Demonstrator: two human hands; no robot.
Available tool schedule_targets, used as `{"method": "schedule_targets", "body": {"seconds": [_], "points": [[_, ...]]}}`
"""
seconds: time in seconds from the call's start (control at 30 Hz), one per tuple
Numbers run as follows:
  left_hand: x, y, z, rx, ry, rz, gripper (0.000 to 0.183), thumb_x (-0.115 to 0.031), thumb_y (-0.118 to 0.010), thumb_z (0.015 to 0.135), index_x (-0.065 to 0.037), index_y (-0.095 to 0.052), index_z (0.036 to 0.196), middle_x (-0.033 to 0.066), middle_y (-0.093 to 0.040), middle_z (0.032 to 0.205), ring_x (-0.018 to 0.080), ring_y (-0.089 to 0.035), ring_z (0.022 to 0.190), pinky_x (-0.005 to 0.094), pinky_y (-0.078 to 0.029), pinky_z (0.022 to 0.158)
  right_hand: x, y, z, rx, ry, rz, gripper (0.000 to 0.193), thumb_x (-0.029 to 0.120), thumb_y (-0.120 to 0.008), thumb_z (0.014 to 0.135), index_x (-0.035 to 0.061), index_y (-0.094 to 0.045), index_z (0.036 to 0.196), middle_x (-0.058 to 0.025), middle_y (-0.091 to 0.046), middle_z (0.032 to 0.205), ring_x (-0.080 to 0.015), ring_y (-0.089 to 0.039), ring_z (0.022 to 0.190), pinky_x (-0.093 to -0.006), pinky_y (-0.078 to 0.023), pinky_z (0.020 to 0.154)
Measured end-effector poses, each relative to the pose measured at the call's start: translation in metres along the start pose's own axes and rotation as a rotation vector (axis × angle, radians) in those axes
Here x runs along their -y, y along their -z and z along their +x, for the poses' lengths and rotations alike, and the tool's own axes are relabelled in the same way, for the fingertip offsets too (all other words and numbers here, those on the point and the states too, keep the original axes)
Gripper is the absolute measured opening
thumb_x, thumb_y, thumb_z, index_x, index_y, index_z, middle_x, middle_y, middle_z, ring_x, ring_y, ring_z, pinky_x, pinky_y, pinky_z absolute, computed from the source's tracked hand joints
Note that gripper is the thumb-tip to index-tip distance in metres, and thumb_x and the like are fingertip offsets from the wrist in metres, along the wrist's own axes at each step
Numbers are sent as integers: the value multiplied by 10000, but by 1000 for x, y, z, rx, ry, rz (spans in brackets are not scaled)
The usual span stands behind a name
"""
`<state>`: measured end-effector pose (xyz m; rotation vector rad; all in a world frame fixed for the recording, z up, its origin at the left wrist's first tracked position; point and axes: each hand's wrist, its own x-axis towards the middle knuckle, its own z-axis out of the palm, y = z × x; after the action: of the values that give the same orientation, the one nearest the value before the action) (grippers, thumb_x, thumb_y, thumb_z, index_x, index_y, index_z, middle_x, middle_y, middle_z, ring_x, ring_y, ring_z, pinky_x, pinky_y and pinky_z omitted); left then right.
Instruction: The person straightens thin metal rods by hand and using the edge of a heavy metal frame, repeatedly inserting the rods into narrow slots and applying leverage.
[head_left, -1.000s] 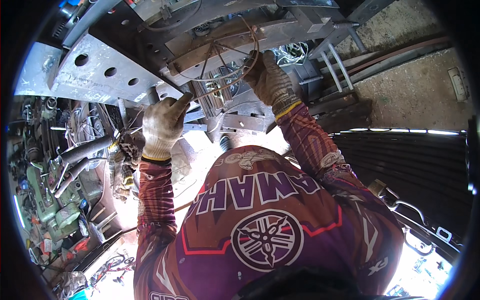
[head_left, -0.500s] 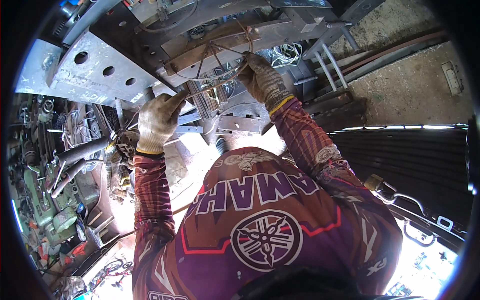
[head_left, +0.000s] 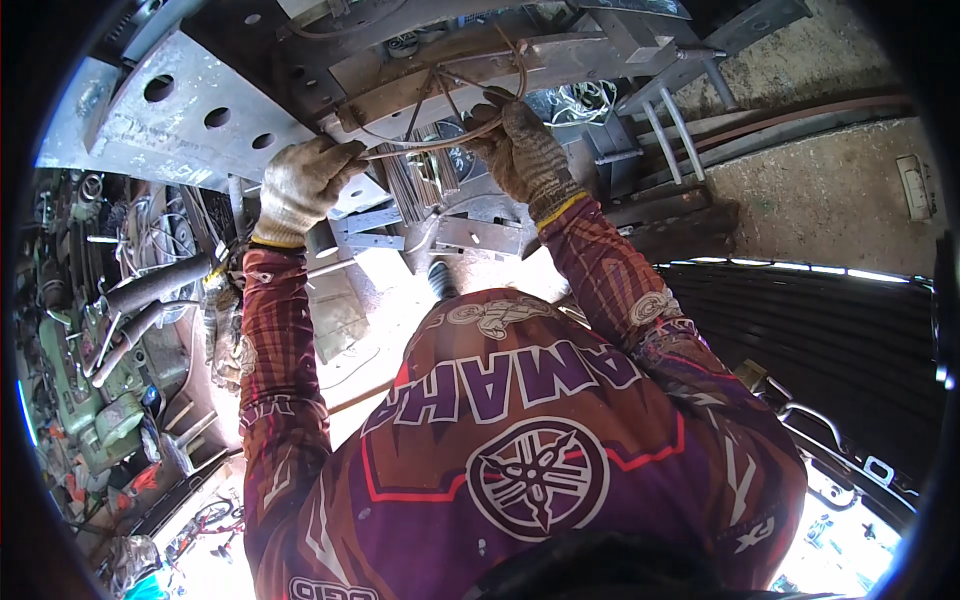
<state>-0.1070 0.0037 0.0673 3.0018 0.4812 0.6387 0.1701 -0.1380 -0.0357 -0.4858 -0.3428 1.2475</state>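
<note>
Both my hands wear knitted work gloves with yellow cuffs. My left hand (head_left: 306, 186) is closed, its thumb and fingers pinching the left end of a thin, rust-brown bent metal wire (head_left: 430, 146). My right hand (head_left: 528, 150) closes round the same wire farther right, its fingertips partly hidden behind it. Curved and straight lengths of thin rod (head_left: 447, 95) rise beyond my fingers; I cannot tell whether they are joined to the held wire. Close behind them lies a long curved steel bar (head_left: 560, 62).
A steel plate with round holes (head_left: 190, 115) stands at the far left. Below the wire lies a bundle of thin rods (head_left: 415, 185). Green machinery (head_left: 80, 380) and tools crowd the left side. A coil of pale wire (head_left: 590, 103) and a metal rack (head_left: 670, 135) are at the right.
My left hand has moved left and slightly up, and the wire between my hands now lies more level. My right hand stays closed on it, shifted slightly.
</note>
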Motion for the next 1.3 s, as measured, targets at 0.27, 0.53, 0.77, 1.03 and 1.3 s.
{"method": "schedule_targets", "body": {"seconds": [0.27,0.53,0.77,1.03,1.3], "points": [[25,-8,10,-7,-57,-34,195,-351,-704,869,-170,-731,937,45,-647,793,261,-643,703,393,-512,623,-6,-9,3,-86,108,-167,583,369,-733,892,14,-528,1306,-119,-706,1012,-275,-698,939,-452,-606,838],[6,-14,-6,-33,23,-47,184,-331,-706,866,-163,-728,938,46,-636,778,258,-638,694,380,-507,590,-4,-8,1,-47,81,-101,568,332,-710,916,0,-490,1321,-166,-694,1039,-309,-700,955,-480,-612,863],[14,-26,-15,-1,67,-119,214,-363,-694,881,-175,-740,971,44,-625,762,242,-634,687,379,-512,606,1,-13,-1,0,79,-122,558,307,-698,932,-7,-477,1337,-149,-685,1040,-283,-688,981,-450,-625,850],[19,-18,-7,84,97,-140,216,-286,-729,851,-112,-733,978,46,-696,877,252,-667,808,366,-533,691,-7,-12,0,-30,88,-129,584,344,-716,910,52,-482,1358,-114,-699,1005,-263,-697,941,-442,-611,831],[-14,-10,-7,-235,150,110,322,-342,-789,751,-143,-746,1001,35,-705,942,248,-668,890,400,-510,834,-11,-2,2,-36,111,-77,533,316,-698,934,43,-500,1346,-135,-688,1055,-286,-692,936,-448,-602,824]]}}
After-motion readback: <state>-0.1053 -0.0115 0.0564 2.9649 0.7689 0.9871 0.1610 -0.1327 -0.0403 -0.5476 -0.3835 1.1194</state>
